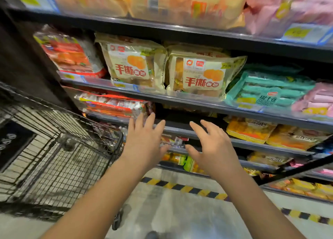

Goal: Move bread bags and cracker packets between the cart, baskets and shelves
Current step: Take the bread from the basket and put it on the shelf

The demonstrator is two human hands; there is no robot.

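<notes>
I read this as the reach before a pick: both of my hands are out in front of the shelves, carrying nothing. The left hand [144, 139] has its fingers straight and spread, and the right hand [212, 145] is likewise spread and relaxed; neither touches a packet. They hang in front of a dark gap [180, 116] on the lower shelf, just right of the red cracker packets [111, 105]. The left bread bag [131, 65] and the right bread bag [203, 76] stand side by side on the shelf above, farther than my fingertips. The wire cart [45, 166] sits near left, and I see no goods in the part that shows (its corners are blurred). Next, I judge, I must pick a target, most likely a bread bag, raise both hands to it, and close round its soft sides without crushing it.
</notes>
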